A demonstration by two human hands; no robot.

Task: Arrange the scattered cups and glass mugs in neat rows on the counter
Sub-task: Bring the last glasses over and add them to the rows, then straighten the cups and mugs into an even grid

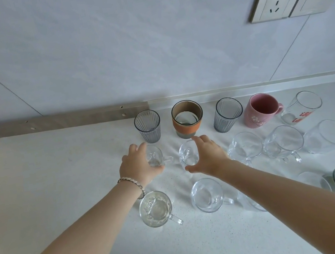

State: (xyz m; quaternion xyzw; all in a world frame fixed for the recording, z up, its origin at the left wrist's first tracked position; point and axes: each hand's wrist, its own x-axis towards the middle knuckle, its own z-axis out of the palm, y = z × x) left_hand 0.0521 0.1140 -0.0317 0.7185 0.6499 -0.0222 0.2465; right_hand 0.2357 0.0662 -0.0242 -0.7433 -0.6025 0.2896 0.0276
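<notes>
At back right, glass (299, 108) bears red print (unreadable)

White speckled table (61, 190). Left hand (138, 165) cups a small clear glass mug (156, 158), fingers (141, 148) over its rim. Right hand (206, 155) likewise on a second clear glass mug (188, 153). At 12 o'clock: ribbed grey tumbler (148, 127), orange-banded cup (187, 118). At 2 o'clock: pink ceramic mug (260, 112).

Two bare forearms without sleeves, metal link bracelet (132, 184) on the left wrist
</notes>
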